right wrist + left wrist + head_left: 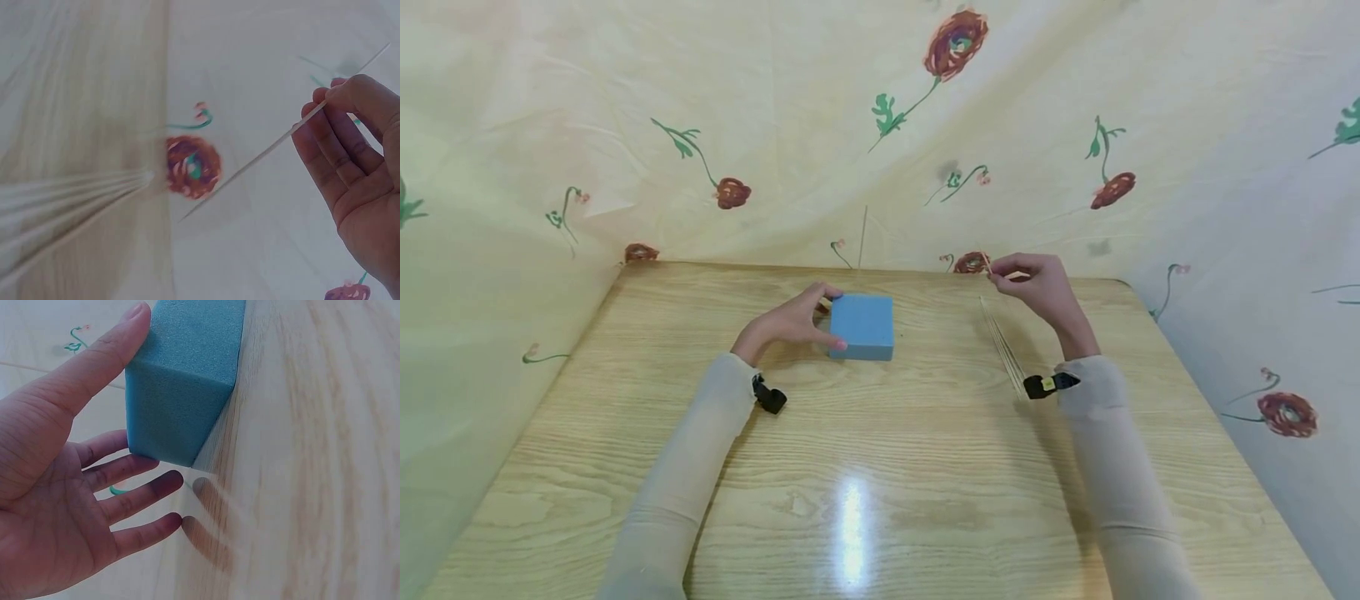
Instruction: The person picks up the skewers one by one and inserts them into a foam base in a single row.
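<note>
A blue foam block [862, 321] lies on the wooden table. My left hand [792, 321] holds its left side, thumb at the near corner and index finger at the far one. In the left wrist view the thumb lies along the foam block [181, 381], while the lower fingers spread below it. A thin upright stick [862, 237] shows just beyond the block's back edge. My right hand [1033, 287], raised over the table's far right, pinches a thin wooden skewer [262, 155] between thumb and fingertips. The skewer slants, with its pointed end away from the hand.
Several loose skewers [1000, 342] lie in a narrow fan on the table, left of the right forearm. A flowered cloth [805, 125] hangs behind the table [925, 467] and along both sides. Each wrist carries a small black camera.
</note>
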{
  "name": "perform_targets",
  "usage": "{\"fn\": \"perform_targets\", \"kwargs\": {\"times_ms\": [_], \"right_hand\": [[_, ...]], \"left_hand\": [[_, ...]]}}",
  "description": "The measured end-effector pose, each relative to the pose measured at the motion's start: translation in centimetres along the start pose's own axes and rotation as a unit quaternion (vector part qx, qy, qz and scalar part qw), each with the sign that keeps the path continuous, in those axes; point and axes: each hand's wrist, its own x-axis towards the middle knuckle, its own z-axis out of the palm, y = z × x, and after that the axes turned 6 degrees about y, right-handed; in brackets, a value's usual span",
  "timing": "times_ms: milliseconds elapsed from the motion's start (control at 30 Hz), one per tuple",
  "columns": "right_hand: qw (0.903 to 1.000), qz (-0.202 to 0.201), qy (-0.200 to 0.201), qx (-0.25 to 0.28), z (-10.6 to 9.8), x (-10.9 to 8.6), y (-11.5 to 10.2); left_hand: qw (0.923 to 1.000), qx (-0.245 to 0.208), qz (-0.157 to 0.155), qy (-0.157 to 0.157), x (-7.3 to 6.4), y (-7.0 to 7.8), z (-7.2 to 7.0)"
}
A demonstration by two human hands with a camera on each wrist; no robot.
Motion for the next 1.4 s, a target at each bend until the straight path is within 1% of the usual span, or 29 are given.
{"fn": "perform_targets", "kwargs": {"times_ms": [33, 267, 400, 433, 533, 633, 667, 767, 800, 867, 1033, 1233, 1400], "right_hand": [[1.0, -0.004, 0.003, 0.007, 0.1, 0.2, 0.1], [0.9979, -0.021, 0.021, 0.058, 1.0, 0.9, -1.7], [0.9929, -0.043, 0.03, 0.107, 1.7, 1.2, -2.4], [0.9907, -0.049, 0.031, 0.123, 1.9, 1.3, -2.6], [0.9798, -0.059, 0.024, 0.189, 2.7, 1.7, -3.0], [0.9673, -0.054, 0.014, 0.248, 3.7, 1.9, -3.5], [0.9643, -0.05, 0.012, 0.26, 4.0, 2.0, -3.7], [0.9618, -0.042, 0.01, 0.27, 5.0, 2.2, -4.2], [0.9621, -0.043, 0.011, 0.269, 5.4, 2.2, -4.4], [0.9595, -0.044, 0.011, 0.278, 6.2, 2.3, -4.7], [0.9436, -0.041, 0.007, 0.328, 8.2, 2.6, -5.6], [0.9357, -0.034, 0.005, 0.351, 10.1, 2.9, -6.5], [0.9287, -0.039, 0.004, 0.369, 11.3, 3.0, -7.0]], "left_hand": [[1.0, 0.001, 0.0, 0.0, 0.0, 0.0, 0.0], [1.0, 0.0, 0.001, 0.0, -0.1, 0.0, 0.0], [1.0, 0.001, 0.002, 0.001, -0.1, -0.1, 0.0], [1.0, 0.001, 0.001, 0.001, 0.0, -0.1, 0.0], [1.0, 0.0, 0.001, 0.003, 0.0, -0.1, 0.0], [1.0, -0.003, 0.001, 0.005, 0.0, -0.1, 0.1], [1.0, -0.004, 0.002, 0.006, 0.1, -0.1, 0.1], [1.0, -0.006, 0.004, 0.007, 0.1, -0.2, 0.1], [0.9999, -0.006, 0.003, 0.007, 0.1, -0.1, 0.1], [1.0, -0.006, 0.004, 0.006, 0.1, -0.1, 0.1], [1.0, 0.001, 0.006, 0.003, 0.0, 0.2, -0.1], [1.0, -0.002, 0.001, 0.001, -0.1, 0.3, -0.2], [1.0, -0.004, 0.001, 0.001, 0.0, 0.4, -0.1]]}}
